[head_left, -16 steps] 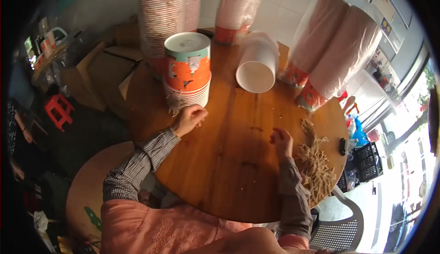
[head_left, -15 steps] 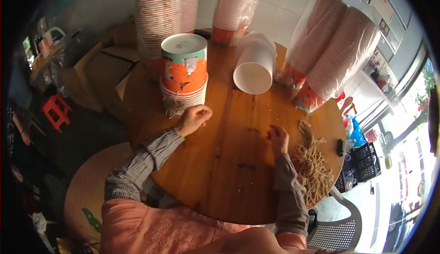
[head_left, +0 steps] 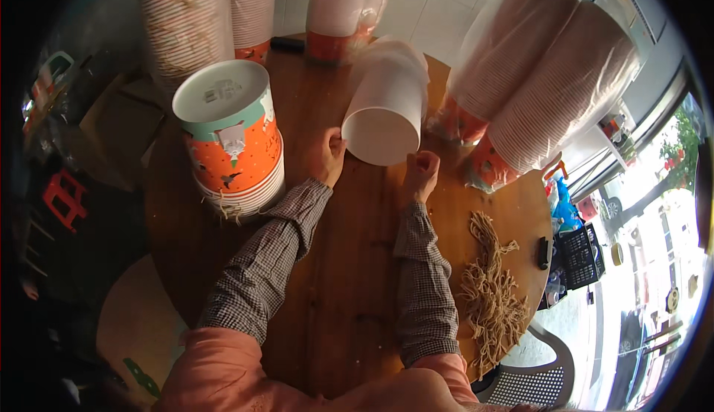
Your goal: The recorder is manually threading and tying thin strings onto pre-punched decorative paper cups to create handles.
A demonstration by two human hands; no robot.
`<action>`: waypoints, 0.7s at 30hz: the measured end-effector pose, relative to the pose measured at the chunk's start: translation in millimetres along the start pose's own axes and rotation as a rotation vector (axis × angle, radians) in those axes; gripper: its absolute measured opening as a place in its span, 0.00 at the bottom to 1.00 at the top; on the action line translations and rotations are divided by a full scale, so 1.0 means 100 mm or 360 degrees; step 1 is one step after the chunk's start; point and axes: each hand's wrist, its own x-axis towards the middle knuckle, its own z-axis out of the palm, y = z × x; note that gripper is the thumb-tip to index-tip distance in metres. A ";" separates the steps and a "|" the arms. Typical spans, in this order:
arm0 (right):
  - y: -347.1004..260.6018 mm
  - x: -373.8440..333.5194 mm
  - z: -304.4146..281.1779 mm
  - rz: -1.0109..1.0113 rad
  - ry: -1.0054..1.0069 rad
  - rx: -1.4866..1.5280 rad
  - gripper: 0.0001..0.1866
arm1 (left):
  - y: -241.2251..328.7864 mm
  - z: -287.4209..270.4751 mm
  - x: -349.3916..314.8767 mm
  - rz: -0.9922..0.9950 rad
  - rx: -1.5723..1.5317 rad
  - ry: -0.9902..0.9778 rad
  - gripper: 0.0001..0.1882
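A plain white paper tub (head_left: 381, 138) lies on its side on the round wooden table, its round end toward me. My left hand (head_left: 327, 159) is beside its left edge, fingers curled and thumb pressed in. At its lower right edge is my right hand (head_left: 421, 175), its fingers also closed. Whether either hand touches the tub or holds something thin cannot be made out. To the left of my left forearm stands an upside-down stack of orange and teal paper tubs (head_left: 232, 148), with bits of string at its lower rims.
A heap of tan strings (head_left: 492, 300) lies on the right of the wooden table (head_left: 335, 263). Tall bagged stacks of paper tubs (head_left: 524, 77) stand at the back and right. A black object (head_left: 544, 253) sits at the right edge, near a grey chair (head_left: 539, 382).
Both hands have moved forward and closer together, up to the white tub. The view has shifted, so the orange stack now appears further left and nearer.
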 end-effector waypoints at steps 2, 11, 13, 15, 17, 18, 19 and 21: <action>-0.02 0.05 0.05 -0.0095 -0.0066 -0.0288 0.13 | 0.00 0.05 0.06 0.0012 0.0057 0.0048 0.13; -0.14 0.08 0.03 -0.0145 -0.0145 -0.0444 0.10 | -0.19 0.00 0.21 -0.0162 0.0334 -0.0161 0.16; -0.20 0.01 -0.02 -0.0188 -0.0138 -0.0384 0.11 | -0.21 -0.04 0.11 -0.0070 0.0389 -0.0167 0.17; -0.20 -0.09 -0.15 -0.0273 -0.0264 -0.0440 0.18 | -0.09 -0.12 -0.06 -0.0027 0.0415 -0.0237 0.15; -0.28 -0.24 -0.31 -0.0213 -0.0312 -0.0495 0.22 | -0.04 -0.25 -0.17 0.0052 0.0148 -0.0242 0.14; -0.38 -0.33 -0.42 -0.0165 -0.0336 -0.0385 0.21 | 0.05 -0.31 -0.27 0.0101 -0.0119 -0.0259 0.14; -0.48 -0.41 -0.53 -0.0120 -0.0358 -0.0272 0.20 | 0.15 -0.43 -0.39 0.0015 -0.0324 -0.0427 0.16; -0.78 -0.56 -0.75 -0.0089 -0.0370 -0.0402 0.19 | 0.41 -0.65 -0.59 0.0018 -0.0739 -0.0488 0.21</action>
